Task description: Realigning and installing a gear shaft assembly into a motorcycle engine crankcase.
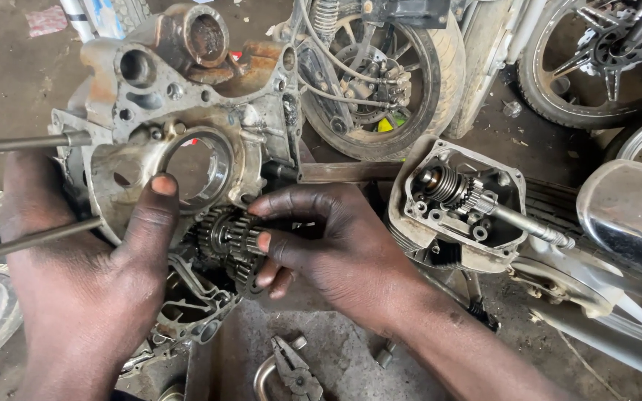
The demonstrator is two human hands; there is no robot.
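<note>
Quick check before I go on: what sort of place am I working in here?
Most likely a motorcycle repair workshop: an opened engine case with a gear cluster under your hands, motorcycle wheels standing close by, and pliers on the grimy floor.

crankcase half [180, 111] is dull grey with rusty brown patches; gear cluster [226, 241] dark steel; pliers [296, 371] grey; tyre [451, 70] black, dusty

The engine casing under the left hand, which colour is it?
The engine casing is dull grey metal with rusty brown patches on top; head view.
</note>
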